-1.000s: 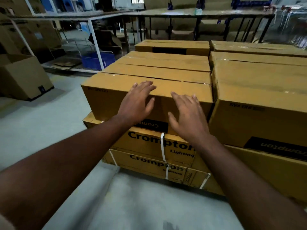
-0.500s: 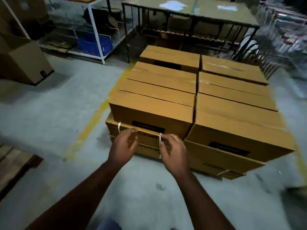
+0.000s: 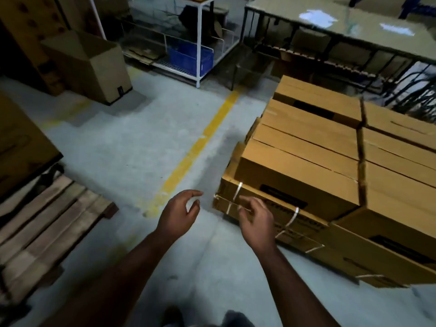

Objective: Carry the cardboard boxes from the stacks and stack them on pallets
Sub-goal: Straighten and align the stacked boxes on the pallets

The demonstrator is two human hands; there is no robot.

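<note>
A stack of brown cardboard boxes [image 3: 306, 147] fills the right side, several laid side by side on strapped flat boxes [image 3: 254, 208] with white bands. My left hand [image 3: 180, 213] hangs over the bare floor left of the stack, fingers apart, holding nothing. My right hand [image 3: 256, 220] hovers in front of the near corner of the strapped boxes, fingers loosely curled and empty, touching nothing I can see. A wooden pallet [image 3: 44, 220] lies at the lower left, partly under a large box.
A yellow floor line [image 3: 200, 147] runs between pallet and stack. A big carton [image 3: 94, 64] stands at the back left, a white rack with a blue crate [image 3: 188, 57] behind it, and a long table [image 3: 342, 31] at the back right. Another large box [image 3: 21, 147] sits at left edge.
Both hands have come off the boxes and drawn back, empty. My view has swung left, so the stack now sits at the right and the wooden pallet shows at the left.
</note>
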